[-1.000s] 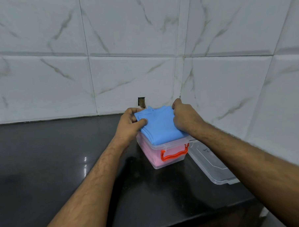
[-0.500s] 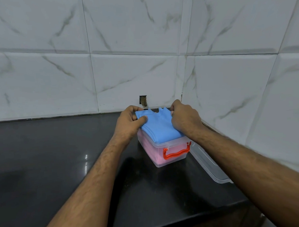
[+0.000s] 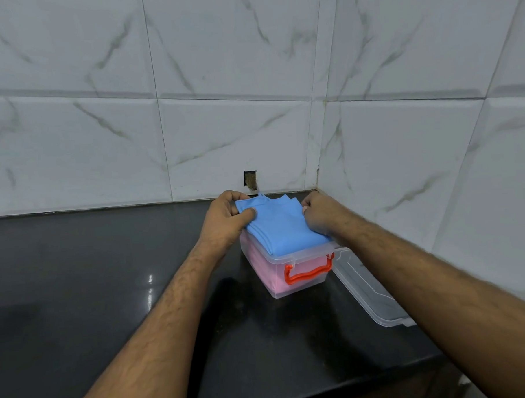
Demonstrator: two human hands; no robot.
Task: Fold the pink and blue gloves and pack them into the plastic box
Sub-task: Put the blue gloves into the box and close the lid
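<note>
Head view: the folded blue gloves (image 3: 282, 228) sit on top of the clear plastic box (image 3: 291, 272) at the far right of the counter, their stack standing proud of the rim, with the pink gloves (image 3: 265, 266) already showing through the wall beneath. Your left hand (image 3: 226, 220) pinches the far left corner of the blue stack, thumb on top and fingers curled under. Your right hand (image 3: 320, 213) is curled over the far right edge, and it seems to grip the fabric, though the fingertips are hidden.

The risk from here, as a judgement: the blue layers are soft, thin and smooth, and the far edge is ragged where glove fingers stick out. Push down unevenly and the fold could spring open or spill over the rim. The box is light, rigid and thin-walled, so a hard press on one side could tip or slide it on the glossy black counter (image 3: 93, 281).

An orange handle (image 3: 308, 272) clips across the box's near end. The clear lid (image 3: 369, 290) lies just to the right, beside the marbled white wall tiles (image 3: 222, 134).
</note>
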